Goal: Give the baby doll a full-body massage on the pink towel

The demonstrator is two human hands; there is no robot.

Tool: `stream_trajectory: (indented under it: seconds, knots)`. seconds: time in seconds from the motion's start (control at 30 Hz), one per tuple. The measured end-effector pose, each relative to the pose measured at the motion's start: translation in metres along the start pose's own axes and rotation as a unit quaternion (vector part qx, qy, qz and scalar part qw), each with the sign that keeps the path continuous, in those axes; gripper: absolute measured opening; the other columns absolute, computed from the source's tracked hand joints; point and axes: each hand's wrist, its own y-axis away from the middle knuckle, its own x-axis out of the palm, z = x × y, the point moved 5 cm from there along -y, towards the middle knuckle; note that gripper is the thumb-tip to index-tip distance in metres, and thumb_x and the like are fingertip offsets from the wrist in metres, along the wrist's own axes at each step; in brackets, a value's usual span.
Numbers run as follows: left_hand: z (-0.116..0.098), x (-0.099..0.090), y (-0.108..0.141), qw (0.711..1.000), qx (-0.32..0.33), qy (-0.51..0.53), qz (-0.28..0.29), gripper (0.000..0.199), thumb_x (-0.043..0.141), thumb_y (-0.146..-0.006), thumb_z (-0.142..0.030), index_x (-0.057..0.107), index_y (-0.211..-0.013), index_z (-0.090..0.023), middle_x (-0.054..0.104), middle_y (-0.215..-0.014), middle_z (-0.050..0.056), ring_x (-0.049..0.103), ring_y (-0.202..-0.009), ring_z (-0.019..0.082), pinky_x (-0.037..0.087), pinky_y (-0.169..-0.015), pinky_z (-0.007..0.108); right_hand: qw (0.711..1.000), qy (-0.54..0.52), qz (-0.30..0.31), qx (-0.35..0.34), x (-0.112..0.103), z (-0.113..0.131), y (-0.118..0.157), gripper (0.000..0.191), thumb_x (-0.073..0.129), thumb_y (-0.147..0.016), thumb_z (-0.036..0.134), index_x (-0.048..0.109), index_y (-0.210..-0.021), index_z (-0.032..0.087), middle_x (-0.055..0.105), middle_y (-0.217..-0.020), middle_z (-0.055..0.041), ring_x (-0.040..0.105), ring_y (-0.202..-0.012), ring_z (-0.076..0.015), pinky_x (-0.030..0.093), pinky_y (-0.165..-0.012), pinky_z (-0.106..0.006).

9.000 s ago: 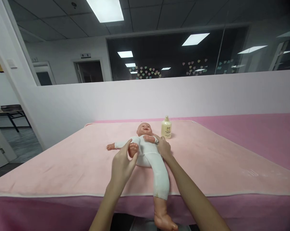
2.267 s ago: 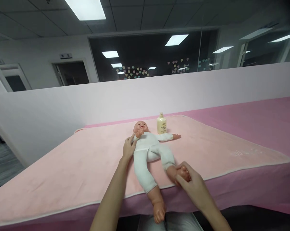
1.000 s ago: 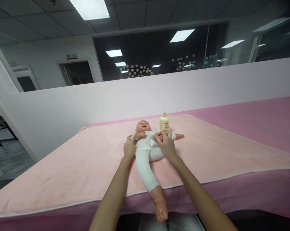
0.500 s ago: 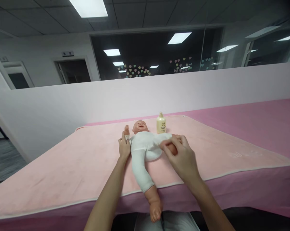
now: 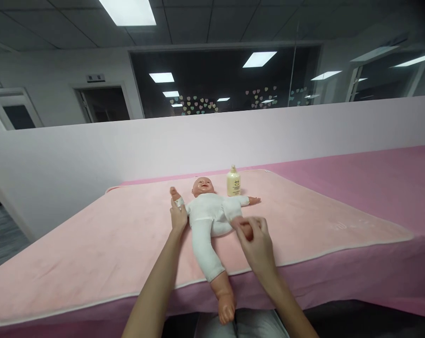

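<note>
Doll (image 5: 207,213) in a white suit lay on its back on the pink blanket (image 5: 103,244), one leg stretched past the near edge toward the person, foot bare. The left hand (image 5: 178,217) was closed around the doll's raised forearm, just beside its shoulder; the right hand (image 5: 256,241) was wrapped over the other foot, bent in near the hip. It looked light, with hard smooth plastic limbs on a softer body, so wrists and ankles seemed the surest grips; bare plastic could slip. One doll, one cream pump bottle (image 5: 234,182) standing beyond the right hand by the doll's head, one blanket, two hands.
</note>
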Motion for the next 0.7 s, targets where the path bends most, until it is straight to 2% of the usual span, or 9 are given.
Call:
stream_trajectory:
  seconds: [0.07,0.13,0.27,0.33,0.4,0.47,0.53,0.6,0.7]
  knots:
    - [0.007,-0.003,-0.002,0.997,-0.065,0.043,-0.018,0.051,0.038,-0.088,-0.031,0.032,-0.135,-0.011,0.060,-0.108,0.016,0.059,-0.098,0.027,0.047,-0.081,0.036,1.000,0.009,-0.016,0.018,-0.019,-0.009,0.030,0.025,0.049,-0.084,0.045,0.059,-0.083,0.022,0.049,-0.089,-0.0057,0.056,-0.078,-0.0182,0.045,-0.066,-0.029]
    - [0.009,-0.004,-0.002,0.994,-0.088,0.058,-0.022,0.051,0.039,-0.088,-0.033,0.034,-0.134,-0.012,0.061,-0.106,0.016,0.060,-0.096,0.028,0.047,-0.080,0.037,1.000,0.011,0.015,0.021,-0.030,-0.012,0.042,0.023,0.051,-0.084,0.043,0.059,-0.080,0.022,0.050,-0.088,-0.0052,0.056,-0.079,-0.0184,0.045,-0.069,-0.029]
    - [-0.006,-0.002,0.001,1.000,0.003,0.005,0.003,0.058,0.036,-0.087,-0.025,0.025,-0.144,-0.019,0.056,-0.111,0.015,0.059,-0.098,0.027,0.047,-0.080,0.038,0.999,-0.008,-0.036,0.000,-0.041,0.006,0.006,0.021,0.053,-0.082,0.042,0.060,-0.083,0.022,0.051,-0.092,-0.0058,0.056,-0.085,-0.0192,0.045,-0.075,-0.030]
    - [-0.015,0.003,0.006,0.996,0.074,-0.032,0.031,0.058,0.035,-0.084,-0.016,0.033,-0.142,-0.024,0.051,-0.119,0.013,0.057,-0.104,0.025,0.046,-0.085,0.036,0.998,-0.033,-0.034,-0.031,-0.024,0.018,-0.027,0.020,0.055,-0.080,0.041,0.060,-0.085,0.022,0.051,-0.094,-0.0061,0.055,-0.090,-0.0195,0.045,-0.078,-0.030]
    - [-0.021,0.007,0.010,0.987,0.132,-0.066,0.056,0.058,0.037,-0.081,-0.010,0.045,-0.135,-0.029,0.048,-0.124,0.010,0.054,-0.110,0.023,0.044,-0.090,0.034,0.999,-0.031,0.025,-0.035,0.009,0.022,-0.056,0.017,0.053,-0.081,0.037,0.059,-0.081,0.021,0.049,-0.093,-0.0053,0.055,-0.087,-0.0180,0.045,-0.076,-0.029]
    - [-0.023,0.008,0.013,0.982,0.155,-0.087,0.066,0.058,0.037,-0.079,-0.007,0.050,-0.131,-0.031,0.047,-0.126,0.008,0.053,-0.112,0.022,0.043,-0.092,0.033,0.996,-0.009,0.090,-0.022,0.041,0.019,-0.070,0.013,0.052,-0.080,0.032,0.057,-0.079,0.020,0.047,-0.087,-0.0036,0.054,-0.080,-0.0161,0.045,-0.073,-0.028]
    - [-0.022,0.008,0.013,0.983,0.145,-0.087,0.068,0.058,0.037,-0.080,-0.008,0.047,-0.133,-0.030,0.047,-0.127,0.009,0.053,-0.111,0.022,0.044,-0.091,0.033,0.994,0.001,0.111,-0.018,0.053,0.014,-0.070,0.013,0.051,-0.080,0.032,0.056,-0.078,0.020,0.046,-0.087,-0.0028,0.054,-0.078,-0.0155,0.045,-0.072,-0.028]
    - [-0.019,0.006,0.011,0.988,0.118,-0.072,0.065,0.058,0.037,-0.082,-0.011,0.040,-0.138,-0.027,0.049,-0.126,0.011,0.054,-0.110,0.023,0.044,-0.089,0.034,0.994,-0.004,0.102,-0.023,0.043,0.009,-0.054,0.017,0.051,-0.081,0.037,0.056,-0.078,0.021,0.048,-0.089,-0.0030,0.055,-0.080,-0.0159,0.044,-0.071,-0.028]
    - [-0.012,0.003,0.008,0.996,0.064,-0.013,0.052,0.060,0.039,-0.086,-0.022,0.027,-0.145,-0.023,0.057,-0.120,0.013,0.056,-0.107,0.026,0.044,-0.087,0.036,0.998,-0.018,0.056,0.007,0.002,-0.005,-0.010,0.026,0.051,-0.081,0.046,0.058,-0.079,0.021,0.051,-0.091,-0.0043,0.056,-0.081,-0.0171,0.044,-0.070,-0.028]
